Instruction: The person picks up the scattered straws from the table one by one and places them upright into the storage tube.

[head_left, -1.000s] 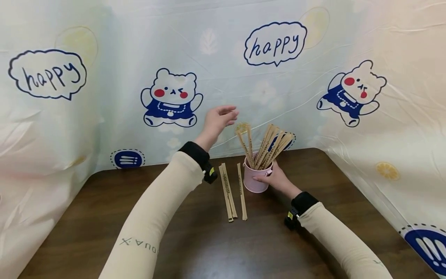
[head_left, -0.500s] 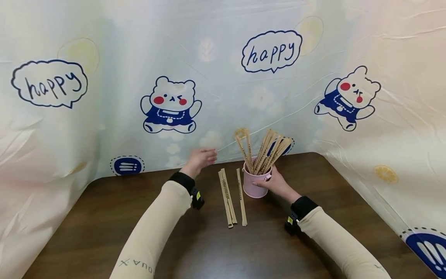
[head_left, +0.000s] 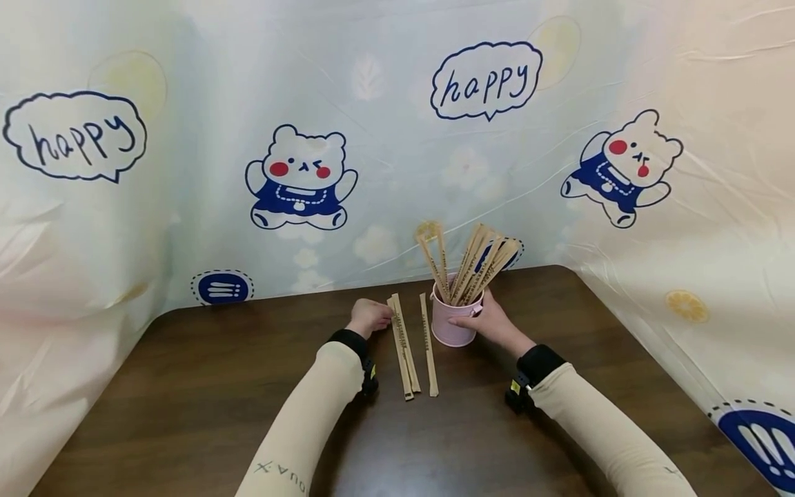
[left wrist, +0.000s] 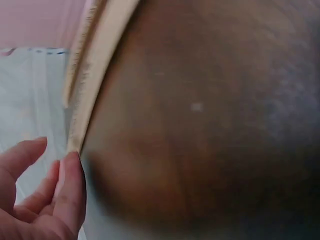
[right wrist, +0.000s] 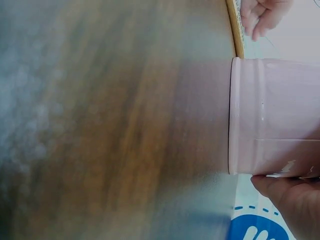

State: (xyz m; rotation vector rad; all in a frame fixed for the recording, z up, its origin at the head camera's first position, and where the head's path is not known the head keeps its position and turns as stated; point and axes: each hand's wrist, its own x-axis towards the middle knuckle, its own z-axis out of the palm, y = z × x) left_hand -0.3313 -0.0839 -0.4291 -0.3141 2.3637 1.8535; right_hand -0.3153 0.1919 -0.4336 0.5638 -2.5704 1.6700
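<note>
A small pink metal bucket (head_left: 454, 324) stands upright on the table, full of slim paper-wrapped sticks (head_left: 481, 266) that lean outward. My right hand (head_left: 493, 321) grips it from the right, thumb along the front; in the right wrist view part of that hand (right wrist: 290, 202) lies against the bucket wall (right wrist: 280, 112). Left of the bucket lies a single wrapped stick (head_left: 428, 345), then a close pair of wrapped sticks (head_left: 404, 348). My left hand (head_left: 370, 316) is at the pair's far end. In the left wrist view its fingertips (left wrist: 74, 161) touch a stick's end while the thumb stands apart.
The dark brown wooden table (head_left: 205, 400) ends at the back against a pale printed curtain (head_left: 397, 172) with bears and "happy" bubbles. The curtain also hangs down along both sides.
My left hand has come down from above the table's back edge to the far end of the paired sticks. The right hand keeps holding the bucket in place.
</note>
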